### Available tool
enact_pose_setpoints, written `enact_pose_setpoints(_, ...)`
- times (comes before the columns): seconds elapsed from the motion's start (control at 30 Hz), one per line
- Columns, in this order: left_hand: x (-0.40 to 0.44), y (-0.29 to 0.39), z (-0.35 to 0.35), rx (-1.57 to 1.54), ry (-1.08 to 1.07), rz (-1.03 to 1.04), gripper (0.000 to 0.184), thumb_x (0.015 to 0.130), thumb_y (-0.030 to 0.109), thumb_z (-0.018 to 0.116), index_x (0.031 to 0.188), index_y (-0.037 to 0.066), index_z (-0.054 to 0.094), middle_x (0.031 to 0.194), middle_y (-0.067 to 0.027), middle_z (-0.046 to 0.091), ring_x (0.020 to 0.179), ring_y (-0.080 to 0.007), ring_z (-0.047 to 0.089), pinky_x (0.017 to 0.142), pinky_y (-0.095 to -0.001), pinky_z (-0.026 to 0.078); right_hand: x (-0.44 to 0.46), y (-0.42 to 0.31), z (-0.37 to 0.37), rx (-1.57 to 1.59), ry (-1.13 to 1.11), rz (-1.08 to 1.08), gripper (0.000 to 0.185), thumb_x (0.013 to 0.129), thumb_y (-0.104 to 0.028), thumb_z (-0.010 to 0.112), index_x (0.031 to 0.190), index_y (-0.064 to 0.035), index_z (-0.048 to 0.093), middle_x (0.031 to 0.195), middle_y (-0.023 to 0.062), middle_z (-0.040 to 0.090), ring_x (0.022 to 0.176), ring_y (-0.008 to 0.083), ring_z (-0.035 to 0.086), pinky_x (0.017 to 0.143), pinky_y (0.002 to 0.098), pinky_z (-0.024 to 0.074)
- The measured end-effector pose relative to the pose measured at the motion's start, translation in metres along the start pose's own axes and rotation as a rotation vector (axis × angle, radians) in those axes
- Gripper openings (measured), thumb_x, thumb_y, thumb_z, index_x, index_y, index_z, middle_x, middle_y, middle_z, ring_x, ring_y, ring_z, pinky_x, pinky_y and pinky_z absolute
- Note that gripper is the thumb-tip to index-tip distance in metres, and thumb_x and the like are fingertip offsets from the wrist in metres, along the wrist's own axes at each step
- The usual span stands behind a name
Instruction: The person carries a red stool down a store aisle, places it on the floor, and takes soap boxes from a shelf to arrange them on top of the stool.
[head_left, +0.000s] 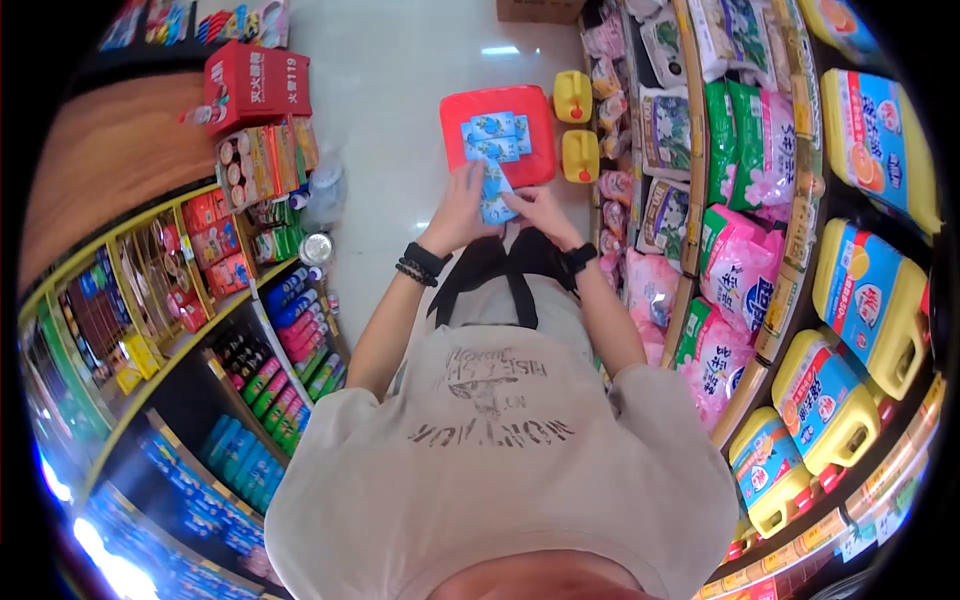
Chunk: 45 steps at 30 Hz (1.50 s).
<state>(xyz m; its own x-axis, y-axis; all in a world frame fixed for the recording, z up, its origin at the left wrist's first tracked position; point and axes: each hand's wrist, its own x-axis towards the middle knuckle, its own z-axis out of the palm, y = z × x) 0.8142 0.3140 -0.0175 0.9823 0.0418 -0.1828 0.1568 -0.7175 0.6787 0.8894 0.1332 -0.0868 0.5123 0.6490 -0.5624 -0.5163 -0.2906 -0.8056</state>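
Note:
My left hand (460, 208) and my right hand (540, 214) are both closed on one blue-and-white packet (495, 192), the left at its left side, the right at its lower right edge. Just beyond them stands a red square stool (543, 110). Several similar blue packets (493, 127) lie on top of it, partly overlapping. The near edge of the stool top is partly covered by the held packet and my left hand. I wear a dark band on each wrist.
Two yellow jugs (573, 97) stand right of the stool. Shelves of bagged goods (745, 265) and large yellow bottles (880, 300) rise on the right. On the left are shelves of small packages (290, 320) and a red box (258, 85). A cardboard box (540, 10) sits at the far end.

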Motion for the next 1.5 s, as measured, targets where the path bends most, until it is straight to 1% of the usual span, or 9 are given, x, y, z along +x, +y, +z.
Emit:
enact_pose_setpoints(0.23, 0.083, -0.057, 0.052, 0.265, -0.094, 0.013, 0.106, 0.054, 0.014, 0.084, 0.144, -0.003, 0.030, 0.137, -0.0215, 0.041, 0.127, -0.0384, 0.040, 0.105, -0.0459, 0.039, 0.082, 0.034, -0.031, -0.134, 0.189, -0.014, 0.038, 0.090, -0.037, 0.066, 0.091, 0.0004, 0.071, 0.064, 0.0031, 0.061, 0.049, 0.0080, 0.053, 0.044, 0.0252, 0.0385)
enact_pose_setpoints(0.33, 0.114, -0.089, 0.072, 0.313, -0.127, 0.008, 0.095, 0.060, 0.009, 0.078, 0.143, -0.002, 0.032, 0.139, -0.0200, 0.042, 0.129, -0.0364, 0.041, 0.103, -0.0459, 0.040, 0.120, 0.055, -0.039, -0.178, 0.229, 0.092, 0.041, 0.089, -0.038, 0.067, 0.091, 0.0026, 0.070, 0.064, 0.0057, 0.062, 0.053, 0.0111, 0.055, 0.049, 0.0275, 0.0428)
enact_pose_setpoints(0.47, 0.143, -0.132, 0.104, 0.361, -0.070, 0.060, 0.081, 0.067, 0.003, 0.068, 0.141, -0.001, 0.036, 0.138, -0.0202, 0.044, 0.130, -0.0360, 0.042, 0.099, -0.0454, 0.043, 0.167, 0.084, -0.034, -0.254, 0.350, 0.099, 0.041, 0.085, -0.031, 0.066, 0.102, 0.0055, 0.067, 0.087, 0.0236, 0.069, 0.084, 0.0321, 0.069, 0.075, 0.0387, 0.0511)
enact_pose_setpoints(0.6, 0.149, -0.147, 0.117, 0.356, -0.097, 0.028, 0.078, 0.068, 0.003, 0.068, 0.140, -0.001, 0.037, 0.137, -0.0197, 0.045, 0.131, -0.0350, 0.041, 0.101, -0.0452, 0.040, 0.182, 0.094, -0.029, -0.328, 0.435, 0.095, 0.046, 0.084, -0.024, 0.062, 0.117, 0.0086, 0.060, 0.110, 0.0302, 0.063, 0.105, 0.0429, 0.060, 0.091, 0.0460, 0.0481)
enact_pose_setpoints(0.87, 0.144, -0.161, 0.125, 0.330, -0.116, -0.018, 0.096, 0.060, 0.004, 0.079, 0.144, -0.001, 0.031, 0.143, -0.0192, 0.039, 0.136, -0.0358, 0.035, 0.113, -0.0421, 0.033, 0.171, 0.089, -0.029, -0.247, 0.351, 0.066, 0.049, 0.088, -0.024, 0.061, 0.126, 0.0064, 0.055, 0.122, 0.0268, 0.060, 0.115, 0.0383, 0.058, 0.098, 0.0416, 0.0453)
enact_pose_setpoints(1.03, 0.144, -0.159, 0.120, 0.298, -0.113, -0.016, 0.097, 0.061, 0.007, 0.081, 0.144, 0.001, 0.031, 0.145, -0.0195, 0.037, 0.137, -0.0359, 0.034, 0.114, -0.0434, 0.032, 0.151, 0.104, -0.047, -0.236, 0.344, 0.031, 0.045, 0.089, -0.024, 0.064, 0.125, 0.0019, 0.057, 0.105, 0.0169, 0.068, 0.090, 0.0233, 0.066, 0.081, 0.0331, 0.0517)
enact_pose_setpoints(1.2, 0.134, -0.154, 0.103, 0.336, -0.095, 0.055, 0.083, 0.064, 0.011, 0.079, 0.138, 0.004, 0.041, 0.146, -0.0201, 0.037, 0.138, -0.0368, 0.033, 0.111, -0.0472, 0.032, 0.102, 0.083, -0.071, -0.018, 0.389, 0.100, 0.034, 0.094, -0.020, 0.061, 0.122, -0.0010, 0.058, 0.097, 0.0068, 0.067, 0.078, 0.0124, 0.064, 0.068, 0.0272, 0.0521)
enact_pose_setpoints(1.4, 0.110, -0.120, 0.052, 0.179, -0.086, 0.103, 0.080, 0.065, 0.010, 0.078, 0.137, 0.005, 0.044, 0.142, -0.0227, 0.040, 0.131, -0.0416, 0.039, 0.109, -0.0472, 0.036, 0.015, 0.034, -0.095, 0.112, 0.585, -0.064, 0.027, 0.093, -0.013, 0.062, 0.116, -0.0003, 0.061, 0.098, 0.0055, 0.066, 0.088, 0.0113, 0.062, 0.079, 0.0242, 0.0493)
enact_pose_setpoints(1.5, 0.083, -0.087, 0.032, 0.095, -0.104, 0.162, 0.071, 0.071, 0.010, 0.074, 0.135, 0.003, 0.045, 0.139, -0.0247, 0.042, 0.125, -0.0424, 0.045, 0.103, -0.0457, 0.041, -0.039, 0.053, -0.120, -0.136, 0.701, -0.220, 0.023, 0.098, -0.014, 0.056, 0.120, -0.0051, 0.058, 0.095, 0.0026, 0.065, 0.081, 0.0082, 0.062, 0.066, 0.0203, 0.0495)
